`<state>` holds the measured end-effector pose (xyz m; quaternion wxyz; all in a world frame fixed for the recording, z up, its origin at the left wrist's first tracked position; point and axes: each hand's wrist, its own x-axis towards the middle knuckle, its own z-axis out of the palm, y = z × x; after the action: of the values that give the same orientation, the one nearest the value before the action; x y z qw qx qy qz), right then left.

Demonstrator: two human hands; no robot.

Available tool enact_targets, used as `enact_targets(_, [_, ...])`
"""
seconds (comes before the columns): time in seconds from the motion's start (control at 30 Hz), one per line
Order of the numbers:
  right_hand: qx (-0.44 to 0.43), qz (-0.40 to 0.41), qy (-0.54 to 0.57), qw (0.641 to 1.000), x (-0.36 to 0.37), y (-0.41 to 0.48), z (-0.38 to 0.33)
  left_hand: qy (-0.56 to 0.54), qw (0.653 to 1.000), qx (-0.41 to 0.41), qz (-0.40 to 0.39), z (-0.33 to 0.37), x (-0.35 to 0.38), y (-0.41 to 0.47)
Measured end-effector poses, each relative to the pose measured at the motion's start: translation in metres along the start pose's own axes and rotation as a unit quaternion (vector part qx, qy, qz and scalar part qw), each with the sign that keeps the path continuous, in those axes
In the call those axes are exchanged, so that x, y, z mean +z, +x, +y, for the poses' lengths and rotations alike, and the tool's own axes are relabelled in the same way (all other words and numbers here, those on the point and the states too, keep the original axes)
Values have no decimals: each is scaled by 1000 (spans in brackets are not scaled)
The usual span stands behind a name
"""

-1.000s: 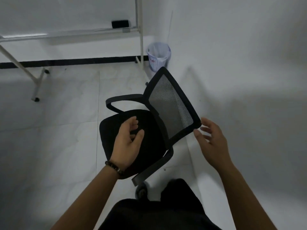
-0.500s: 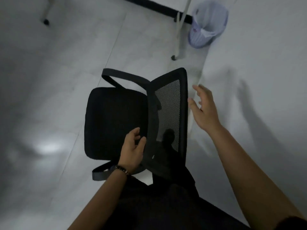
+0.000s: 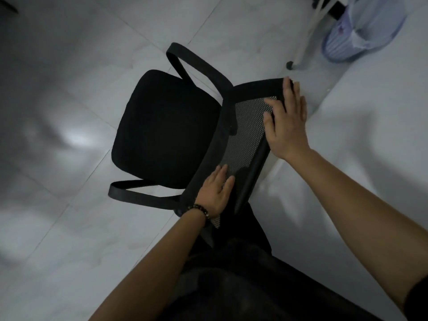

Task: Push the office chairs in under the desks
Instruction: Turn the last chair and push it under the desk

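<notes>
Head view: both arms extended; left hand [image 3: 214, 193] flat, fingers spread, on mesh backrest [image 3: 245, 137] of office chair [image 3: 166, 128]; right hand [image 3: 286, 121] flat over top rail, neither clenched

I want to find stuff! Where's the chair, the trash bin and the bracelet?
chair [image 3: 166, 133]: head view, middle of the black seat.
trash bin [image 3: 361, 35]: head view, its lined side wall.
bracelet [image 3: 199, 209]: head view, beads on the left wrist.
</notes>
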<state>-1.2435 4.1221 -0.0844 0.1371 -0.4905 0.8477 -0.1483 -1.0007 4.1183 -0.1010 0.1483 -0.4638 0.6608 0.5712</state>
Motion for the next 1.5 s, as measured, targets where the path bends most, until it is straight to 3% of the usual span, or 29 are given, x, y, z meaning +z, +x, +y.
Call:
enact_targets(0.17, [21,-35,-29,999,35,-17,-93,20,997,-45,52,-63,-71,-39])
enact_targets(0.3, [-4,-117,-78,990,61,-33,-174,56,987,-80,125,-117,-142,-89])
enact_targets(0.47, [-68,-213,-139,965,84,-35,-270,166,948,-140,230,-189,-205,-153])
enact_targets(0.63, [-100,-279,-154,942,105,-32,-344,186,920,-160,306,-241,-243,-192])
enact_targets(1.1, [-147,-291,-147,934,171,46,-483,177,894,-196,362,-316,-386,-176])
enact_targets(1.33, [-225,-260,-125,931,219,130,-591,190,869,-233,394,-361,-515,-152])
enact_targets(1.5, [-255,-273,-129,919,246,196,-675,175,869,-260,383,-388,-616,-138])
